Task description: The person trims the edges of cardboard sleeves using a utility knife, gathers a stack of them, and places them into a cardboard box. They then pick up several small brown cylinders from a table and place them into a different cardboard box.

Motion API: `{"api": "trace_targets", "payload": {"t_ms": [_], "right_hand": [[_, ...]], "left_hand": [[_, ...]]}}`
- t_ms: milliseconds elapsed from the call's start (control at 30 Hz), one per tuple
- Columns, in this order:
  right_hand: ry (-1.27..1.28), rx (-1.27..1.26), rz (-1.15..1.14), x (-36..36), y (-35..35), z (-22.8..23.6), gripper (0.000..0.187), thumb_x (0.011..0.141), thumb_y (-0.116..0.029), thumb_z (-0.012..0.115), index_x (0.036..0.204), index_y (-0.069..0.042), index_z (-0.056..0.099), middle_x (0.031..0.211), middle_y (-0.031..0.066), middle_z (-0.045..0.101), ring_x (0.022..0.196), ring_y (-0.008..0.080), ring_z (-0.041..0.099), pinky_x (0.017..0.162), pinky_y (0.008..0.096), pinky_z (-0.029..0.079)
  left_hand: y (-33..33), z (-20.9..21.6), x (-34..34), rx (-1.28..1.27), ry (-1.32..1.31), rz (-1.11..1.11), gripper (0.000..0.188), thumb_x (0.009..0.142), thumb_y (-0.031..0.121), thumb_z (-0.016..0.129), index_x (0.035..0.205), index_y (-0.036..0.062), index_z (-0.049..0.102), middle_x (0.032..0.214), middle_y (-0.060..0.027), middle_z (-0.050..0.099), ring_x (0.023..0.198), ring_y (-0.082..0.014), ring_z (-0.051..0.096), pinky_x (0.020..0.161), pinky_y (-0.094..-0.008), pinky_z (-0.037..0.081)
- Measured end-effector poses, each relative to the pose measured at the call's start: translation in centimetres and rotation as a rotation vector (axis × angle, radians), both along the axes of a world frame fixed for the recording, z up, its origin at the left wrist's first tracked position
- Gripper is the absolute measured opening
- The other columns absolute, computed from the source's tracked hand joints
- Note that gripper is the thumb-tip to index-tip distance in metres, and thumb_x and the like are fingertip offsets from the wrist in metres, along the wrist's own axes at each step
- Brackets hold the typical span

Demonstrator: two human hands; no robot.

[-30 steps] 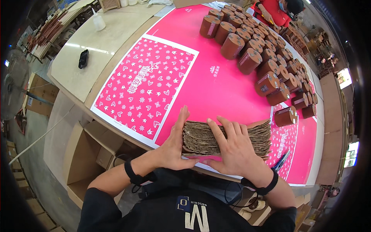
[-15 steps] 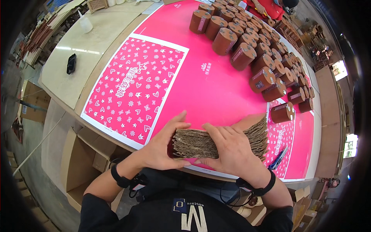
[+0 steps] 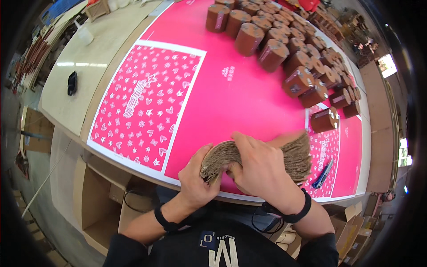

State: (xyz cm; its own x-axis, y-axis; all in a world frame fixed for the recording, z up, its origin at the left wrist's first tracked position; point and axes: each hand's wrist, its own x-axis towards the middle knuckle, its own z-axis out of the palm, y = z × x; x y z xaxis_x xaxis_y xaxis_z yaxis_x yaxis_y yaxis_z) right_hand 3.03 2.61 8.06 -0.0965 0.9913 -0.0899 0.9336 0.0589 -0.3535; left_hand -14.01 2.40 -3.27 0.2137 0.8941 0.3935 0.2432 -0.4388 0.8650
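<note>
A thick stack of brown, rough-edged sheets is between my hands at the table's near edge. My left hand is wrapped round its left end, which curves down in a bend. Fingers of my right hand press over its middle, with the thumb tucked beneath. To the right of that hand, the stack's frayed far end fans out. A blue utility knife lies on the patterned paper just right of my right hand.
Bright pink printed sheets cover the table. Many reddish-brown cylinders stand at the far right, and one cylinder lies nearer. A black object and a white squeeze bottle are on the pale table at left. Open cardboard boxes sit below.
The stack was straight and is now bent, its left end curved downward. My left hand has closed round that end, and my right thumb has moved under the stack. The view has shifted slightly.
</note>
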Motion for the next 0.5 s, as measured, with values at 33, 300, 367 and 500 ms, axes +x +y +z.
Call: {"api": "trace_targets", "payload": {"t_ms": [33, 300, 367, 500], "right_hand": [[0.006, 0.021, 0.080, 0.7, 0.5, -0.5, 0.054, 0.081, -0.026, 0.077, 0.124, -0.002, 0.057, 0.104, 0.0192, 0.068, 0.090, 0.0369, 0.070, 0.077, 0.0478, 0.057], [-0.057, 0.052, 0.318, 3.0, -1.9, -2.0, 0.075, 0.081, -0.049, 0.079, 0.141, -0.012, 0.054, 0.125, 0.0126, 0.064, 0.122, 0.0316, 0.059, 0.108, 0.0508, 0.043], [-0.190, 0.064, 0.327, 2.8, -2.5, -1.6, 0.081, 0.082, -0.060, 0.074, 0.144, -0.013, 0.053, 0.138, 0.0139, 0.058, 0.135, 0.0314, 0.051, 0.115, 0.0548, 0.035], [-0.242, 0.067, 0.270, 3.4, -3.4, -0.4, 0.082, 0.083, -0.060, 0.073, 0.147, -0.013, 0.051, 0.140, 0.0149, 0.058, 0.134, 0.0320, 0.052, 0.115, 0.0545, 0.036]], "left_hand": [[0.1, -0.1, 0.3, 0.024, -0.018, -0.019, 0.066, 0.081, 0.002, 0.081, 0.138, -0.0052, 0.050, 0.122, -0.0215, 0.071, 0.109, -0.0280, 0.074, 0.093, -0.0348, 0.058], [2.0, 0.2, -2.6, -0.145, -0.161, -0.398, 0.088, 0.075, 0.009, 0.090, 0.148, 0.0010, 0.041, 0.122, -0.0195, 0.068, 0.108, -0.0262, 0.069, 0.089, -0.0385, 0.058], [1.9, -1.6, -2.8, -0.229, -0.236, -0.474, 0.083, 0.073, 0.004, 0.088, 0.146, 0.0039, 0.046, 0.126, -0.0187, 0.062, 0.116, -0.0271, 0.059, 0.101, -0.0425, 0.051], [3.2, -0.6, -3.0, 0.003, -0.054, -0.519, 0.067, 0.074, 0.007, 0.090, 0.132, 0.0016, 0.059, 0.135, -0.0203, 0.061, 0.130, -0.0344, 0.057, 0.113, -0.0513, 0.043]]}}
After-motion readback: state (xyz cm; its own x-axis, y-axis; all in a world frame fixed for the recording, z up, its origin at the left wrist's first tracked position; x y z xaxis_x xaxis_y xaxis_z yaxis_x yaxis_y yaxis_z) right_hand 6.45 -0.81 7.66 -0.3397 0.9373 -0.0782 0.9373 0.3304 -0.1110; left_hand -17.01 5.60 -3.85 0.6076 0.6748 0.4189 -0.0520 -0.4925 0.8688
